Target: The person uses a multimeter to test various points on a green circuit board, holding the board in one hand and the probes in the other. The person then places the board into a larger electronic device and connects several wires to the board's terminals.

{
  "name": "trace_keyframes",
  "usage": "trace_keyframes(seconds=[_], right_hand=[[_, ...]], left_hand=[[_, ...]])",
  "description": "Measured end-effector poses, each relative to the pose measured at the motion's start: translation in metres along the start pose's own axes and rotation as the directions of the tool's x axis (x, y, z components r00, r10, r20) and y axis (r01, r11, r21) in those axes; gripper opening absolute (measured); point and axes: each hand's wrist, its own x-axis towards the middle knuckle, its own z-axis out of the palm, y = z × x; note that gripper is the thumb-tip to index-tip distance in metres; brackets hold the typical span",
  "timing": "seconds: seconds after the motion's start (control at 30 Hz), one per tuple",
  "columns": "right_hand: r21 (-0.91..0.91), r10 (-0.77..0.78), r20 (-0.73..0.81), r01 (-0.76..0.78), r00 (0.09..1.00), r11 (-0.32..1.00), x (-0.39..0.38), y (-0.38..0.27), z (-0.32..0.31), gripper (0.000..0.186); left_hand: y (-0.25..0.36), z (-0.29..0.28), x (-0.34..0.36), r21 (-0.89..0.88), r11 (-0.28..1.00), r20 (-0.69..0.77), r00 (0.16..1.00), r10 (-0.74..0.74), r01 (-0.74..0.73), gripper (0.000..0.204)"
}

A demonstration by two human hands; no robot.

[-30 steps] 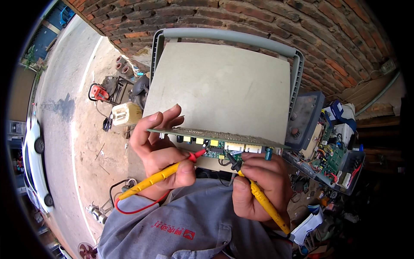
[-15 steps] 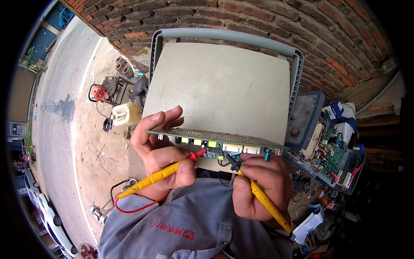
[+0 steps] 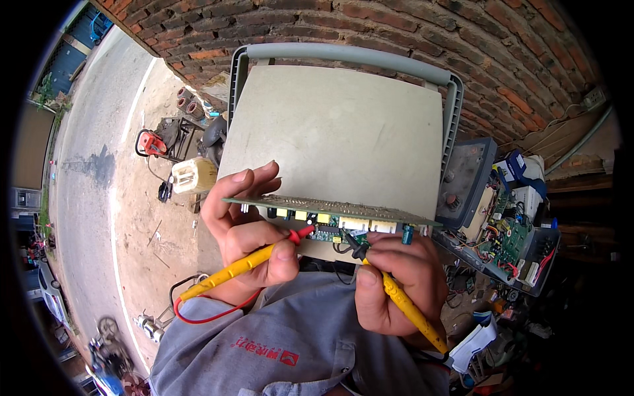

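My left hand (image 3: 241, 231) is closed on a yellow test probe (image 3: 228, 277) with a red tip and lead, some upper fingers raised behind a green circuit board (image 3: 370, 214). My right hand (image 3: 419, 280) grips a second yellow probe (image 3: 409, 310) with a black tip, fingers at the board's lower side. The board is held nearly edge-on, showing yellow components, white connectors and a blue cylindrical part. Both tips reach among its components; exact contact is too small to tell. Behind it is a beige panel (image 3: 330, 125) with a grey handle frame (image 3: 350, 53).
An opened device (image 3: 508, 231) with exposed boards and wires lies right. Left are a plastic jerrycan (image 3: 195, 177), red machine (image 3: 152, 142) and road (image 3: 92, 218) with a car (image 3: 53, 290) and motorbike (image 3: 105, 350). A brick wall (image 3: 396, 26) rises behind.
My hands, probes and board have barely shifted. On the road at lower left, the white cars have moved along and a motorbike has come into view.
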Motion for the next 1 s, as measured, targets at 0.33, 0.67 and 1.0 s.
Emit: trace_keyframes(seconds=[0.33,0.67,1.0], right_hand=[[0.007,0.004,-0.004,-0.004,1.0,1.0,0.0,0.0,0.0,0.02],[0.012,-0.007,-0.029,0.008,1.0,1.0,-0.001,0.002,0.003,0.024],[0.06,0.002,-0.198,0.01,0.98,0.998,0.003,-0.002,0.012,0.02]], left_hand=[[0.0,0.0,0.0,0.004,1.0,-0.004,1.0,-0.009,0.009,0.026],[0.004,0.0,0.0,0.035,0.997,-0.023,0.997,-0.069,0.07,0.03],[0.002,0.011,0.004,0.142,0.99,-0.173,0.984,0.032,-0.007,0.037]])
